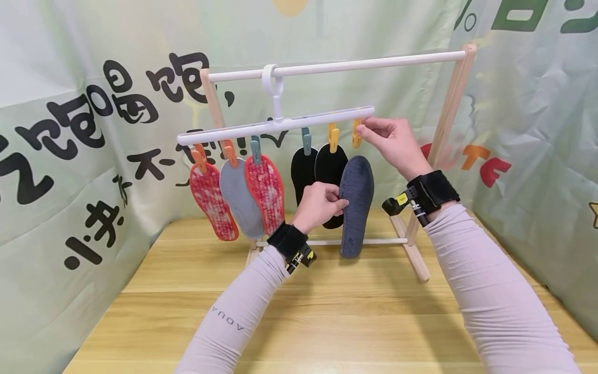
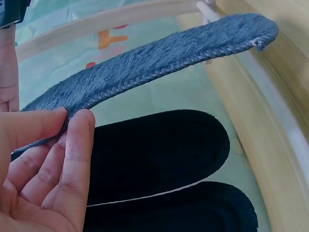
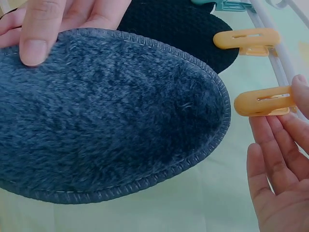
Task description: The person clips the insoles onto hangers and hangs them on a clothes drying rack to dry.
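My left hand (image 1: pixel 320 206) pinches the edge of a fuzzy dark blue insole (image 1: pixel 357 202) between thumb and fingers. The insole stands upright, its top end just below the yellow clip (image 1: pixel 356 133) at the right end of the white hanger (image 1: pixel 280 123). My right hand (image 1: pixel 393 144) pinches that clip by its upper part. In the right wrist view a small gap separates the yellow clip (image 3: pixel 264 101) from the stitched rim of the blue insole (image 3: pixel 120 116). Beside the left hand hang two black insoles (image 1: pixel 330 161), seen behind the left fingers in the left wrist view.
On the hanger's left half, clips hold two red-and-white insoles (image 1: pixel 265 192) and a grey insole (image 1: pixel 241 197). The hanger hooks onto the white bar (image 1: pixel 341 66) of a wooden rack (image 1: pixel 450 104) on a wood table (image 1: pixel 299 311). A printed cloth backdrop (image 1: pixel 93 166) stands behind.
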The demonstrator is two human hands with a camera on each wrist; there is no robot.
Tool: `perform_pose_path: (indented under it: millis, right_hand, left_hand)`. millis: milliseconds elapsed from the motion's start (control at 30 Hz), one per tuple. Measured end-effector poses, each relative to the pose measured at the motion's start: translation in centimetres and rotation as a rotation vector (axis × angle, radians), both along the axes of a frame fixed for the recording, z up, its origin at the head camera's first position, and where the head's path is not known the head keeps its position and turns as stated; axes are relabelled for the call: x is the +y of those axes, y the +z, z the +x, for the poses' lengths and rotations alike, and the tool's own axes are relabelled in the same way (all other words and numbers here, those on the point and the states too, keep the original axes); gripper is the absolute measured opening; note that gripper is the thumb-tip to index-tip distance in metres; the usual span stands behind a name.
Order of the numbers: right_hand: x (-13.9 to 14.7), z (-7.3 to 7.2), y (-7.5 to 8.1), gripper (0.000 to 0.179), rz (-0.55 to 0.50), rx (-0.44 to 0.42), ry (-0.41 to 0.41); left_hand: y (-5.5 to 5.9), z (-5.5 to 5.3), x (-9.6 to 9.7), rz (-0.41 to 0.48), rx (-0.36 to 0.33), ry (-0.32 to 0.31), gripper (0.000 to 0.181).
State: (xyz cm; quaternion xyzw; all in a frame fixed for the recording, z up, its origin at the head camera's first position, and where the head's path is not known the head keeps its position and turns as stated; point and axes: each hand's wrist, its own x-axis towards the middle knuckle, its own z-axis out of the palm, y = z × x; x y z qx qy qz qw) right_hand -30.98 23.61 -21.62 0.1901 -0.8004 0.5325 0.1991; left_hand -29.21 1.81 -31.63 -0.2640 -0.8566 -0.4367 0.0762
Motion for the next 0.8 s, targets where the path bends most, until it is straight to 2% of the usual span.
perform_pose_path:
  millis: [400,800]
  right_hand:
    - [0.02,0.04,-0.12,0.038,0.026,0.046,-0.048]
    - [-0.03,0.13,-0.04,0.034,0.028,0.082,-0.052]
  left_hand:
    - [0.23,-0.02,0.02,0.019,0.023,0.014,0.015]
    - [0.29,-0.22,0.08,0.023,0.034,0.021,0.015]
